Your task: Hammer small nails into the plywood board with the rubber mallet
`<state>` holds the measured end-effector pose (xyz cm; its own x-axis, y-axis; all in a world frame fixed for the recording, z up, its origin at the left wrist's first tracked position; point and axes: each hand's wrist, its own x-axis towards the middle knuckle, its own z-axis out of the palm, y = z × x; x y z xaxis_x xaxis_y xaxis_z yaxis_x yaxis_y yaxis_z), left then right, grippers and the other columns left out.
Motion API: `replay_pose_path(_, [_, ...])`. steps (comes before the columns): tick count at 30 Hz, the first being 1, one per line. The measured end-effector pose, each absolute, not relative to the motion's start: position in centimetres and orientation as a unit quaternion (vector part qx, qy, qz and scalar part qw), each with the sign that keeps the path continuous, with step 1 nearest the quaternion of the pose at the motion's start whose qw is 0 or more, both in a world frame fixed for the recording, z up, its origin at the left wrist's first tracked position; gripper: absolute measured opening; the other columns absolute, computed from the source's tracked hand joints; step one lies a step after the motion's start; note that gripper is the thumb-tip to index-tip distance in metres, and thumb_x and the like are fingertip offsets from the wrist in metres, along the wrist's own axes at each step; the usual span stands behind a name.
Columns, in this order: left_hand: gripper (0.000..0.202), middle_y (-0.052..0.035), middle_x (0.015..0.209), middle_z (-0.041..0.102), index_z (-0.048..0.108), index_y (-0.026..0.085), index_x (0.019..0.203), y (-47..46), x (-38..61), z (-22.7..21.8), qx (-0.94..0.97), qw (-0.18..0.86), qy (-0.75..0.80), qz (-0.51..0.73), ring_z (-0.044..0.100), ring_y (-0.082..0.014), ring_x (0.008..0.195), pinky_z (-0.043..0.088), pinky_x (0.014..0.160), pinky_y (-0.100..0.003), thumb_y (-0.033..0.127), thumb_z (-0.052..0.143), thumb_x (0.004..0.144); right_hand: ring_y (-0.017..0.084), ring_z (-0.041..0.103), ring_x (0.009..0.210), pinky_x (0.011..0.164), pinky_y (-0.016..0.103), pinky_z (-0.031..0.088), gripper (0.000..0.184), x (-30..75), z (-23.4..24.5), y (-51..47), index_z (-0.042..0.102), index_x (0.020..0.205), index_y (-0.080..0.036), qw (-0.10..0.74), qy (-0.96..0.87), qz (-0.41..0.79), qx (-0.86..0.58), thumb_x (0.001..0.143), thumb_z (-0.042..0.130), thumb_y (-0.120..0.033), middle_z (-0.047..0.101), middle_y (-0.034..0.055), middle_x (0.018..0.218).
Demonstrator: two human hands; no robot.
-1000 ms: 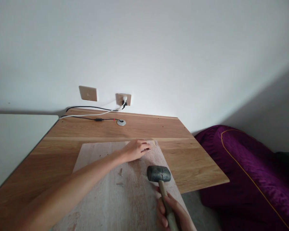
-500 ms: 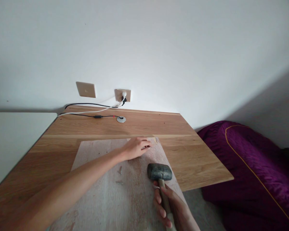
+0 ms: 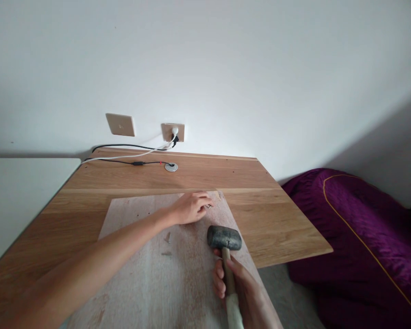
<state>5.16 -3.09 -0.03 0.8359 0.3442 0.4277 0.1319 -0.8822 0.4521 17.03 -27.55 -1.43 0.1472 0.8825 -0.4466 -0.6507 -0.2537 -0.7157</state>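
Observation:
My left hand (image 3: 191, 208) rests on a pale, worn wooden board (image 3: 150, 278), near its far right corner. Its fingertips pinch a small shiny nail (image 3: 208, 206), mostly hidden by the fingers. My right hand (image 3: 238, 283) is wrapped round the handle of a mallet (image 3: 224, 238) with a dark, cylindrical head. The mallet head is over the right part of the board, nearer to me than my left hand. Two loose nails, one nail (image 3: 167, 237) farther off and another nail (image 3: 166, 253) closer, lie on the board left of the mallet.
The board lies on a wooden desktop (image 3: 277, 219) against a white wall. Cables (image 3: 130, 157) run from a wall socket (image 3: 173, 132) past a round grommet (image 3: 171, 167). A white surface (image 3: 27, 196) adjoins on the left; purple fabric (image 3: 356, 246) covers something on the right.
The mallet in my right hand has shifted slightly up and left in view. My left hand stays at the far right corner, its fingers slightly turned, showing more of the nail.

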Motion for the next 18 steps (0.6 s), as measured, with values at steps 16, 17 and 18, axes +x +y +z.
replay_pose_path(16, [0.016, -0.0060, 0.107, 0.076, 0.075, 0.020, 0.104, -2.8, 5.3, -0.2, 0.933, 0.217, 0.134, 0.254, 0.071, -0.0200, 0.101, 0.052, 0.094, -0.029, 0.012, 0.062, 0.098, 0.011, 0.050, 0.057, 0.053, 0.025, 0.036, 0.052, 16.5, 0.1, -27.8, 0.069, 0.108, -0.017, 0.597, -0.116, 0.638, -0.473, 0.080, 0.086, -0.059, 0.060, -0.0010, 0.073])
replay_pose_path(17, [0.015, -0.0059, 0.107, 0.076, 0.075, 0.020, 0.103, -2.8, 5.3, -0.2, 0.933, 0.220, 0.134, 0.254, 0.071, -0.0198, 0.101, 0.052, 0.094, -0.028, 0.012, 0.062, 0.098, 0.012, 0.051, 0.058, 0.053, 0.024, 0.036, 0.051, 16.6, 0.1, -27.8, 0.069, 0.109, -0.018, 0.593, -0.116, 0.640, -0.475, 0.082, 0.085, -0.058, 0.060, -0.0008, 0.073])
replay_pose_path(18, [0.014, -0.0058, 0.108, 0.076, 0.075, 0.019, 0.103, -2.8, 5.4, -0.2, 0.932, 0.223, 0.133, 0.253, 0.071, -0.0197, 0.102, 0.052, 0.095, -0.028, 0.013, 0.063, 0.098, 0.012, 0.051, 0.059, 0.053, 0.024, 0.036, 0.051, 16.6, 0.0, -27.8, 0.069, 0.110, -0.018, 0.594, -0.117, 0.639, -0.475, 0.082, 0.084, -0.058, 0.060, -0.0006, 0.073])
